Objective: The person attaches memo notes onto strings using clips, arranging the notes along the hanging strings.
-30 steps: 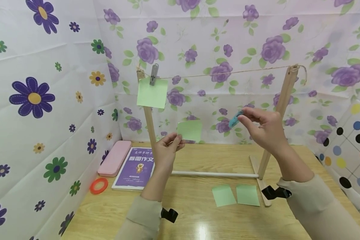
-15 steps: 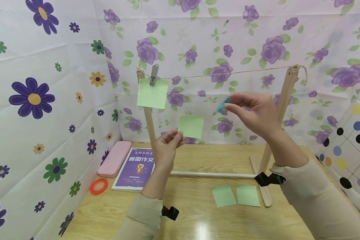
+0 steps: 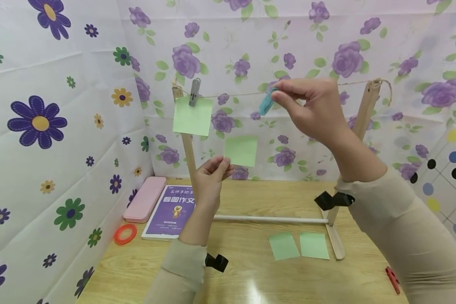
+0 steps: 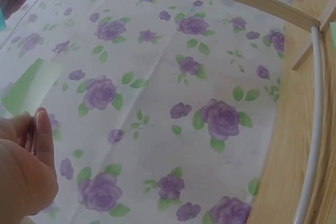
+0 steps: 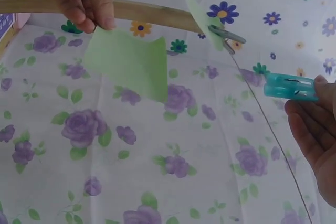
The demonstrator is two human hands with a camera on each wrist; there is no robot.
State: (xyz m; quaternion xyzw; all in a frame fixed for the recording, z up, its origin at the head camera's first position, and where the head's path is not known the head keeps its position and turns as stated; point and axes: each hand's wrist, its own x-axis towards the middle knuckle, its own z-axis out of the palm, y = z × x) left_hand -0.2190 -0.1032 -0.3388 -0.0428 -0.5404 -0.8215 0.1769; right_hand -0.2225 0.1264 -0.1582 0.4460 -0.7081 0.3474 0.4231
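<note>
My left hand [image 3: 210,181] pinches a green sticky note [image 3: 241,150] by its lower left corner, holding it up below the string [image 3: 237,95]. In my right hand [image 3: 315,107] a teal clothespin [image 3: 267,102] is pinched between thumb and fingers, level with the string in the head view. The right wrist view shows the clothespin [image 5: 290,86] pointing toward the string, apart from the note [image 5: 131,64]. Another green sticky note [image 3: 192,117] hangs at the string's left end under a grey clothespin [image 3: 194,92].
Two green notes [image 3: 284,246] lie on the table near the right wooden post's foot [image 3: 335,242]. A red clothespin [image 3: 392,279] lies at the right. A white rod [image 3: 270,219] joins the posts low down. A purple book [image 3: 171,213], pink case [image 3: 146,199] and orange ring [image 3: 125,234] are at left.
My right hand has risen and moved left with the teal clothespin, up to the string. My left hand has lifted the note slightly. The red clothespin has come into view.
</note>
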